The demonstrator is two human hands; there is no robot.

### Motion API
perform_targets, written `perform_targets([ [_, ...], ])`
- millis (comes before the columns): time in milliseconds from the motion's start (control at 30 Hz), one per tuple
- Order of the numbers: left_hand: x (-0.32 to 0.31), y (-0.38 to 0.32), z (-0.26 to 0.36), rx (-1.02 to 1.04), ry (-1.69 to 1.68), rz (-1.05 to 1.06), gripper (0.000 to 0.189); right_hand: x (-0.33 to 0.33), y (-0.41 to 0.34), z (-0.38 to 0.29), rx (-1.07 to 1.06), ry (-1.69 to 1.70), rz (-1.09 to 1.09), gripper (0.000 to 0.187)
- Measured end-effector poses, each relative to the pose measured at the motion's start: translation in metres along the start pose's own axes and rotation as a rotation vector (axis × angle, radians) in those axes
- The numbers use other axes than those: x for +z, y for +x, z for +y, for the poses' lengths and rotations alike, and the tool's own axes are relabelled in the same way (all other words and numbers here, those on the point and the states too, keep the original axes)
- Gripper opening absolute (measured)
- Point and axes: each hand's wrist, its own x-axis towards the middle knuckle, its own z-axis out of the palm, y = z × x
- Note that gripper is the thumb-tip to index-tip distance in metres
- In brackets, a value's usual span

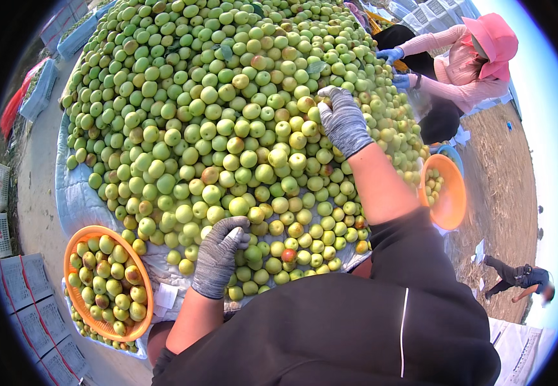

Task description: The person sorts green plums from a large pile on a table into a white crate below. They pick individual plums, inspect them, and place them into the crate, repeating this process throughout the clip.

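A broad heap of round green fruit [221, 130], which look like jujubes, fills the space before me; some are blushed brown or red. My left hand [219, 255], in a grey knit glove, rests at the heap's near edge with its fingers curled inward. Whether it holds a fruit is hidden. Farther out, my right hand [344, 118], gloved alike, reaches over the heap's right side. Brownish fruit shows between its thumb and bent fingers, but a firm grip cannot be made out. A red-blushed fruit [288, 255] lies between me and the heap's middle.
An orange basket [147, 289] of browned fruit stands at my left, on a blue crate [137, 350]. Another orange basket [454, 193] is at right. A co-worker in a pink hat [491, 41] works across the heap. Cartons [38, 309] are stacked at lower left. Another person [520, 280] stands farther right.
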Motion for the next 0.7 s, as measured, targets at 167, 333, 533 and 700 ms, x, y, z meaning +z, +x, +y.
perform_targets([
  [167,-0.001,-0.003,0.008,-0.041,-0.851,-0.134,0.049,0.025,-0.098,-0.114,-0.386,0.487,-0.025,0.033],
  [333,-0.01,-0.008,0.01,-0.179,-1.143,0.053,0.04,0.026,-0.051,-0.133,-0.334,0.309,0.13,0.024],
  [533,-0.018,-0.005,0.01,-0.173,-0.992,0.01,0.036,0.022,0.042,-0.036,0.151,-0.353,-0.382,0.043],
  [700,-0.015,-0.002,0.014,-0.146,-1.001,-0.067,0.049,0.036,-0.012,-0.076,0.001,-0.13,-0.313,0.033],
])
